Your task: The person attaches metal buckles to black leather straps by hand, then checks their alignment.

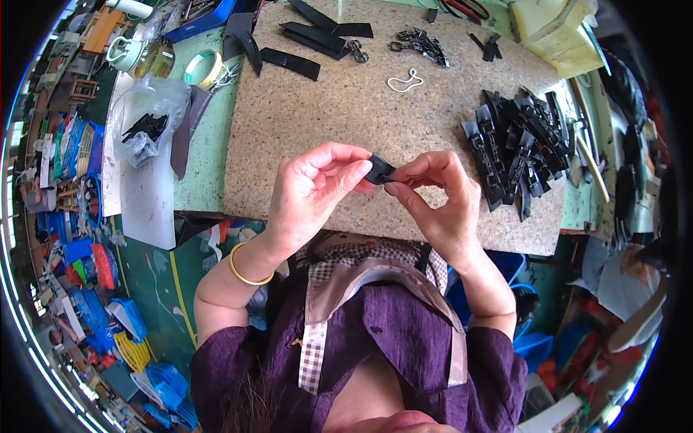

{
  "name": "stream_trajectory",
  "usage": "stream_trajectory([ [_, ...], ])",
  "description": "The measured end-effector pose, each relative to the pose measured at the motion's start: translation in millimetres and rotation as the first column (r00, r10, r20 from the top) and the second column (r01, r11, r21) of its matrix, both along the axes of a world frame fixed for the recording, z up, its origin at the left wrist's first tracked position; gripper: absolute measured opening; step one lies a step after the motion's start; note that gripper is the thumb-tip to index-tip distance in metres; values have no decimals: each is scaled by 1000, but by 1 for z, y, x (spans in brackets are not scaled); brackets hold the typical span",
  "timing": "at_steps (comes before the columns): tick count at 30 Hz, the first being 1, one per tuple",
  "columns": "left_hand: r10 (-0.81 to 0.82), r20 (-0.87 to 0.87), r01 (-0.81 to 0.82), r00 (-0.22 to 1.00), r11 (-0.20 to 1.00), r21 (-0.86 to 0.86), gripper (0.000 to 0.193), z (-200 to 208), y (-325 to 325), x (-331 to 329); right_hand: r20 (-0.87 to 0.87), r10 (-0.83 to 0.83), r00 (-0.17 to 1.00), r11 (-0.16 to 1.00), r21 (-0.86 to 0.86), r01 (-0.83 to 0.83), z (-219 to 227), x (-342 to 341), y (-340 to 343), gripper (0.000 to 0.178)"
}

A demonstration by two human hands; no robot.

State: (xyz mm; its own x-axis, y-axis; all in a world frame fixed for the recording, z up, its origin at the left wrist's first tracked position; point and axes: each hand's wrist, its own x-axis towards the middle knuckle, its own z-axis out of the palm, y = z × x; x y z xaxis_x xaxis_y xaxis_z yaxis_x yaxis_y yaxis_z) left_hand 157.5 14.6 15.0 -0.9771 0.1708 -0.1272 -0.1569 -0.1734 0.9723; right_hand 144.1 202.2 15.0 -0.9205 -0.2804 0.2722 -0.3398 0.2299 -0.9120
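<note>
Between my two hands, above the near part of the speckled stone slab (289,137), is a short black strip (378,170) that looks like leather. My left hand (317,180) pinches its left end between thumb and fingers. On the other side, my right hand (437,195) has its thumb and forefinger closed at the strip's right edge; any small part in that pinch is hidden. To the right lies a heap of black straps with metal buckles (516,148). Farther off are loose black strips (314,36), a few metal buckles (422,47) and a loop of white cord (406,81).
At the left stand a plastic bag of black pieces (148,126), a roll of tape (204,68), a drink jug (148,58) and a blue tray (202,20). A yellowish foam-like block (559,36) sits at the far right. Red-handled pliers or scissors (465,9) lie at the back.
</note>
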Motion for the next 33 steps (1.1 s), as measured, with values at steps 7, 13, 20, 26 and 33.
stream_trajectory([
  [7,-14,-215,-23,977,986,-166,19,6,1,3,23,28,999,999,19,-28,3,-3,1,28],
  [13,10,-283,-72,959,975,-209,23,-2,0,5,68,12,998,1000,-26,-10,-1,-1,-3,24],
  [20,13,-370,-57,929,993,-108,19,-12,-1,1,-182,63,981,998,19,-60,-8,-7,-3,17],
  [26,-154,-525,-62,837,927,-370,15,-15,-6,-10,-266,-93,960,991,65,114,-22,-7,-17,20],
  [33,-103,-439,-88,893,915,-393,7,-7,-12,-7,-199,14,980,1000,2,-14,-18,-12,-15,21],
])
